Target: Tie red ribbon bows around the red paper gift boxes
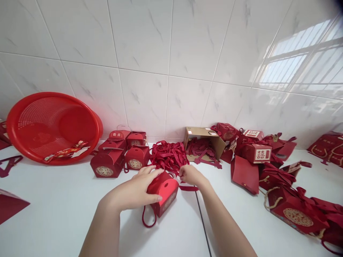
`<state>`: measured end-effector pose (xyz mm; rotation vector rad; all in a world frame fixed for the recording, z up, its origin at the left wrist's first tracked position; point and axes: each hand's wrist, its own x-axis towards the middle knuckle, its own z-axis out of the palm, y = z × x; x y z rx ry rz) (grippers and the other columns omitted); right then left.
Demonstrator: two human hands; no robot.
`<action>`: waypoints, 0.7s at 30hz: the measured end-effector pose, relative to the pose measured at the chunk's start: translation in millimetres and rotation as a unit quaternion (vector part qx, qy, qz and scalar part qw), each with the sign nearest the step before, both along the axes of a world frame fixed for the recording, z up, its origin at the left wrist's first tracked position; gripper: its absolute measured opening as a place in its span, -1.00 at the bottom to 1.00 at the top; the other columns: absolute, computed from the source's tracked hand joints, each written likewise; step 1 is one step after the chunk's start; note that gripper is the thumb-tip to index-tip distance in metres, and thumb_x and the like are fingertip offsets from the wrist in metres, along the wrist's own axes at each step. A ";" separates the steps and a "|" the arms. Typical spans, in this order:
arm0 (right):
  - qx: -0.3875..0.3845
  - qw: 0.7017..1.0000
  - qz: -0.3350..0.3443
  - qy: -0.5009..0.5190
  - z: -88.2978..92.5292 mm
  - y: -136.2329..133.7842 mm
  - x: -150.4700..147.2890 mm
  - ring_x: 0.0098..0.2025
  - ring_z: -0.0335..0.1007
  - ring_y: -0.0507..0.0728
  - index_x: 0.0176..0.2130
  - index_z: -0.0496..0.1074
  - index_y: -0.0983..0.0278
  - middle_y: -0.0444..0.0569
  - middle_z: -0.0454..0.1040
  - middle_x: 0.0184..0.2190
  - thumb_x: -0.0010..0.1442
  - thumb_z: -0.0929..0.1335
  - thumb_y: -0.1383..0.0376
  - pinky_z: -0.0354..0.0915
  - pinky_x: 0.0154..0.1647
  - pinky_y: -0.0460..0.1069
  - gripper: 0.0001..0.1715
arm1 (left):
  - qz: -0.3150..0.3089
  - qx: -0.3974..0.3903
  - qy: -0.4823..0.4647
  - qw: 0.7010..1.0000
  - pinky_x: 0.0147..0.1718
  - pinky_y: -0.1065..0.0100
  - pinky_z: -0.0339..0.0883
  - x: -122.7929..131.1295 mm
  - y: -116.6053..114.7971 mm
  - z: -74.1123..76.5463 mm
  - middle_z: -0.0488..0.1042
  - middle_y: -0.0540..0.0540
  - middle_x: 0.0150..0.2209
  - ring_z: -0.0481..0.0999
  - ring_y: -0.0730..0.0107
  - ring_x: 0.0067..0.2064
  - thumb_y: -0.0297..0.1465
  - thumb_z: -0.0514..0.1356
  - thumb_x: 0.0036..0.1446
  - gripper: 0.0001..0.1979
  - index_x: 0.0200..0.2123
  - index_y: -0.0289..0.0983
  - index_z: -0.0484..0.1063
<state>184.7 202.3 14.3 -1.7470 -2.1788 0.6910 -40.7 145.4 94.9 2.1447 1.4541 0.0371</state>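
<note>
A small red gift box (167,191) with a round hole in its top flap and a red cord loop at its side stands on the white table. My left hand (146,189) grips it from the left, thumb on the near flap and fingers across the top. To its right, my right hand (189,175) is closed in a pinch on a red ribbon at the edge of a tangled ribbon pile (168,154). A loose ribbon end (189,188) lies below that hand. The fingertips of the right hand are partly hidden.
A red plastic basket (98,125) lies tipped at the left with wrapped packets in it. Several folded gift boxes (107,162) stand behind my left hand. An open cardboard box (220,144) holds red cut-outs. Ribboned boxes (297,210) crowd the right. A tiled wall (144,100) closes the back.
</note>
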 end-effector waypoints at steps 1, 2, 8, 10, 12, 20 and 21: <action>0.010 1.000 0.007 0.024 9.3 -3.9 6.8 -0.33 0.46 0.08 -0.36 0.46 0.30 -0.02 0.54 -0.38 0.05 0.32 0.51 0.28 -0.34 -0.09 -0.84 | 0.000 0.012 -0.008 1.000 0.16 0.04 0.14 -1.1 -0.4 -0.5 -0.10 -0.08 0.36 -0.08 -0.03 0.34 -0.14 0.16 0.03 -0.29 0.27 -0.03 0.06; 0.023 0.998 0.018 0.059 19.5 -9.3 13.0 -0.31 0.46 0.06 -0.31 0.46 0.29 -0.03 0.53 -0.35 0.10 0.30 0.48 0.30 -0.32 -0.10 -0.82 | 0.001 0.029 -0.024 0.999 0.15 0.05 0.16 -1.5 -0.6 -0.8 -0.04 -0.09 0.34 -0.01 -0.02 0.33 -0.12 0.14 0.06 -0.33 0.25 -0.05 0.09; 0.107 0.884 0.177 0.419 69.4 -63.1 21.8 -0.30 0.37 0.03 -0.27 0.51 0.24 -0.06 0.42 -0.31 0.17 0.35 0.33 0.33 -0.32 -0.06 -0.88 | -0.009 0.108 -0.198 0.974 0.23 0.10 0.05 16.4 -6.9 3.5 -0.04 -0.03 0.35 -0.05 0.09 0.34 -0.03 -0.01 0.20 -0.41 0.26 -0.03 0.05; 0.099 0.859 0.199 0.462 76.1 -78.9 17.1 -0.35 0.35 0.01 -0.24 0.53 0.20 -0.05 0.40 -0.30 0.18 0.35 0.35 0.32 -0.42 -0.09 -0.85 | -0.014 0.116 -0.262 0.958 0.26 0.09 -0.04 23.7 -11.1 7.0 -0.03 -0.05 0.35 -0.10 0.10 0.36 -0.04 -0.05 0.23 -0.41 0.28 -0.08 0.03; 0.108 0.860 0.203 0.455 80.2 -89.4 12.5 -0.35 0.34 0.01 -0.21 0.54 0.18 -0.04 0.41 -0.30 0.18 0.35 0.37 0.31 -0.44 -0.09 -0.82 | -0.031 0.117 -0.336 0.934 0.25 0.12 0.00 29.0 -15.2 11.2 0.06 -0.06 0.32 -0.04 0.10 0.34 -0.07 -0.07 0.25 -0.47 0.23 -0.11 0.17; 0.109 0.918 0.260 0.277 95.3 -107.1 12.1 -0.32 0.40 0.04 -0.17 0.54 0.17 -0.06 0.51 -0.32 0.17 0.36 0.39 0.33 -0.27 -0.05 -0.77 | 0.121 0.106 -0.523 0.837 -0.29 0.40 0.40 33.8 -25.1 22.0 0.56 -0.07 -0.45 0.53 0.30 -0.30 -0.15 0.19 0.11 -0.68 -0.31 -0.28 0.58; 0.104 0.918 0.273 0.269 96.7 -109.3 13.9 -0.31 0.41 0.04 -0.16 0.53 0.17 -0.06 0.52 -0.30 0.17 0.37 0.37 0.34 -0.24 -0.04 -0.77 | 0.118 0.101 -0.517 0.842 -0.34 0.41 0.39 33.6 -26.2 22.7 0.54 -0.05 -0.49 0.52 0.33 -0.35 -0.16 0.19 0.12 -0.68 -0.31 -0.28 0.58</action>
